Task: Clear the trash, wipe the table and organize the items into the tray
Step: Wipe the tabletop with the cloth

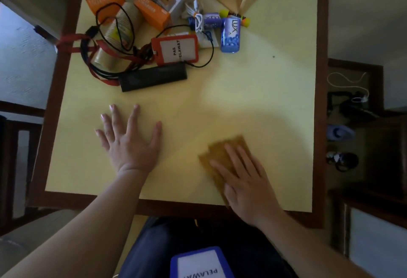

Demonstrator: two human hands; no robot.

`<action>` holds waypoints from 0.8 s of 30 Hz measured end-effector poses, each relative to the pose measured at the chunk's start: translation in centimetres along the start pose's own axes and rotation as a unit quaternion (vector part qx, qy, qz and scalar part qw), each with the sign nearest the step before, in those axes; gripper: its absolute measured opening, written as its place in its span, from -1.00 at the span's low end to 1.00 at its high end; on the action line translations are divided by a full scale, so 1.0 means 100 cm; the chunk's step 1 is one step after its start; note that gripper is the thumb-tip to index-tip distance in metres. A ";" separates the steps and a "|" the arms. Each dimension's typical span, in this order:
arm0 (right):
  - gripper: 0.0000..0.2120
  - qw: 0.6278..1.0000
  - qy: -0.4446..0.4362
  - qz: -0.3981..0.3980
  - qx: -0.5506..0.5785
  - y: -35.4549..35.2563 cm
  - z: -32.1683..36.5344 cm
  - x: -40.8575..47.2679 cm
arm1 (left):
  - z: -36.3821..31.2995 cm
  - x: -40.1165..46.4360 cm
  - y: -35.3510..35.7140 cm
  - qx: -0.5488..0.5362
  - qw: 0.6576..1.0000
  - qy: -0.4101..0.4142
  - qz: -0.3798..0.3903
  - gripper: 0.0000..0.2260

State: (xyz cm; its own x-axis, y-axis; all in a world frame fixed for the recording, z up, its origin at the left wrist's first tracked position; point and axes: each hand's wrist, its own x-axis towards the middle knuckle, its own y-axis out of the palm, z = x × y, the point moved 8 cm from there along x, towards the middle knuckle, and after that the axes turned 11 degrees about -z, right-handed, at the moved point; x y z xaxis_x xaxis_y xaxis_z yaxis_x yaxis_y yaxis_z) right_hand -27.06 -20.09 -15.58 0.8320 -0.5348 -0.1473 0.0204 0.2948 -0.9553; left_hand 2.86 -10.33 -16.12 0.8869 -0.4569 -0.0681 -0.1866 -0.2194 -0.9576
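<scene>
one brown cloth (217, 156) lies flat under the right hand's (244, 180) fingers (233, 154).

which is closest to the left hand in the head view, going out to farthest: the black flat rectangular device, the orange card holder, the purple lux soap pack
From the left hand:
1. Black flat rectangular device, on the table straight ahead of the fingers.
2. Orange card holder, just beyond the device, slightly right.
3. Purple Lux soap pack, farthest, well off to the right near the table's far end.
</scene>
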 end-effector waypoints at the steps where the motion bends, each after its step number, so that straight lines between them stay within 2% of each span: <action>1: -0.40 1.000 0.028 0.002 0.007 0.001 -0.013 -0.032 | 0.000 0.000 0.000 0.001 1.000 0.000 0.003 -0.30; 3: -0.41 0.993 0.118 0.001 0.007 -0.006 -0.057 -0.071 | -0.001 0.000 0.000 0.005 1.000 0.001 0.010 -0.30; 5: -0.42 0.978 0.208 0.007 0.001 -0.018 -0.099 -0.074 | -0.001 -0.001 0.001 0.003 1.000 0.001 0.014 -0.30; 9: -0.42 0.930 0.363 -0.051 -0.012 -0.042 -0.143 -0.003 | 0.000 0.001 0.003 0.014 0.999 0.003 0.042 -0.27; 12: -0.43 0.912 0.405 -0.057 0.011 -0.046 -0.136 0.067 | 0.000 0.002 0.003 0.031 0.997 0.008 0.069 -0.26; 15: -0.42 0.932 0.361 -0.030 0.029 -0.041 -0.088 0.117 | 0.000 0.003 0.001 0.025 0.995 0.014 0.093 -0.28; 18: -0.42 0.973 0.232 0.008 0.010 -0.024 -0.020 0.131 | 0.001 0.007 -0.002 0.013 0.993 0.030 0.114 -0.31; 20: -0.42 0.987 0.161 0.023 0.011 -0.015 0.014 0.119 | 0.002 0.009 -0.004 0.018 0.991 0.040 0.128 -0.31; 24: -0.44 0.989 0.143 0.039 -0.012 -0.011 0.018 0.083 | -0.009 0.009 -0.008 0.012 0.987 0.065 0.145 -0.30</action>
State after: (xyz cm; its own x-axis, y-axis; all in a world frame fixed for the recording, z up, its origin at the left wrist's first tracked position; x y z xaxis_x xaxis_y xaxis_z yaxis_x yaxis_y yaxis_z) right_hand -19.23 -23.41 -15.30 0.6401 -0.7139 -0.2840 -0.0538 0.3271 -0.9435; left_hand 3.43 -11.34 -15.12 0.7360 -0.6042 -0.3054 -0.4135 -0.0441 -0.9094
